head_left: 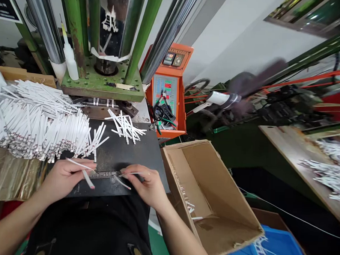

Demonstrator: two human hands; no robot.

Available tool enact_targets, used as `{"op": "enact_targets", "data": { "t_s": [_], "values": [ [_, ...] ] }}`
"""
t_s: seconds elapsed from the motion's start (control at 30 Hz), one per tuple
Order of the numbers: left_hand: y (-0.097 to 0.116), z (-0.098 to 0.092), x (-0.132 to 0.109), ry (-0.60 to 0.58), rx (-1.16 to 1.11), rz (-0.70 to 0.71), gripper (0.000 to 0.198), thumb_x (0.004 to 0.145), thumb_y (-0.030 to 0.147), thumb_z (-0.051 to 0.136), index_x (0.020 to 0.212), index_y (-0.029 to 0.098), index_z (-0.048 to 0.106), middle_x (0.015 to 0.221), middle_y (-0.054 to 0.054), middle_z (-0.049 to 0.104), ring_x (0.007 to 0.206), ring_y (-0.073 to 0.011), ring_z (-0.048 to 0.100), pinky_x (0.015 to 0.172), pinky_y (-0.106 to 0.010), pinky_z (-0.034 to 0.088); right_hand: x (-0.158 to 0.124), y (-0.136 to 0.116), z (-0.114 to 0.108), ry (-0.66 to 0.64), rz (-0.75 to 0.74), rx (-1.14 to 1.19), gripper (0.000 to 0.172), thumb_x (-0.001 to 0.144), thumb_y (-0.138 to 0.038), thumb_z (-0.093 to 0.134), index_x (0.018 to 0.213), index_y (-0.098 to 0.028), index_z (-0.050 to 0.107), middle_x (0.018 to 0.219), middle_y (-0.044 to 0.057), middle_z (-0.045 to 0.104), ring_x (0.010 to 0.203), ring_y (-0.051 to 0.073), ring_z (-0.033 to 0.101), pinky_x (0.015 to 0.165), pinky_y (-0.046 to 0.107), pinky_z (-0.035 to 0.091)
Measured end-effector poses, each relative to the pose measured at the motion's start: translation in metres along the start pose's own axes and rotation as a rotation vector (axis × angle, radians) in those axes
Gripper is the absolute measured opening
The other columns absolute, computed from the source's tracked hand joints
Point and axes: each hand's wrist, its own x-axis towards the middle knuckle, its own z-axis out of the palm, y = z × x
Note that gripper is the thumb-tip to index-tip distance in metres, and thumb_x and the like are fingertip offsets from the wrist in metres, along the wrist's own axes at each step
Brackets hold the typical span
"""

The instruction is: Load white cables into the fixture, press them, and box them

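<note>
My left hand (pixel 68 178) pinches white insulated strips (pixel 85 172) just above the left end of a slotted metal mould bar (pixel 106 174). My right hand (pixel 145 185) holds a thin white strip (pixel 131 174) with its tip at the bar's right end. The bar lies on a dark metal work plate (pixel 124 151). Beyond my left hand spreads a large heap of white strips (pixel 37 127), and a smaller loose bunch (pixel 126 127) lies farther up the plate. My fingers hide parts of the bar.
A green press (pixel 101 83) with steel columns and a glue bottle (pixel 70 59) stands ahead, beside an orange control box (pixel 169 82). To the right are an open cardboard box (pixel 209 197), a blue crate (pixel 274 248) and a wooden board (pixel 295 155) holding more strips.
</note>
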Motion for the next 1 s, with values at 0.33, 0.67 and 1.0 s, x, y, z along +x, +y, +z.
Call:
{"op": "enact_targets", "data": {
  "t_s": [0.33,0.67,1.0],
  "values": [
    [-0.008,0.027,-0.003,-0.025,0.335,0.687,0.027,0.095,0.012,0.048,0.11,0.017,0.069,0.098,-0.006,0.07,0.091,-0.0133,0.068,0.082,-0.021,0.056,-0.005,-0.002,0.005,-0.072,-0.336,-0.247,0.025,0.093,-0.006,0.044,0.106,-0.02,0.06,0.092,0.007,0.07,0.094,0.019,0.067,0.085,0.035,0.057],
    [-0.003,0.009,-0.005,0.069,0.511,0.541,0.027,0.096,0.022,0.048,0.111,0.02,0.07,0.096,-0.008,0.061,0.089,-0.0174,0.059,0.079,-0.03,0.054,0.001,0.007,0.02,-0.162,-0.297,-0.299,0.018,0.096,-0.019,0.052,0.108,-0.018,0.064,0.086,0.007,0.064,0.089,0.022,0.059,0.08,0.039,0.051],
    [-0.006,0.014,-0.016,0.105,0.124,0.444,0.011,0.089,0.011,0.06,0.087,0.019,0.067,0.087,0.0,0.072,0.089,-0.0135,0.069,0.084,-0.021,0.054,-0.009,0.023,0.01,-0.113,-0.189,-0.355,0.025,0.091,-0.017,0.055,0.116,-0.02,0.061,0.096,0.01,0.056,0.1,0.027,0.052,0.086,0.045,0.048]
  ]
}}
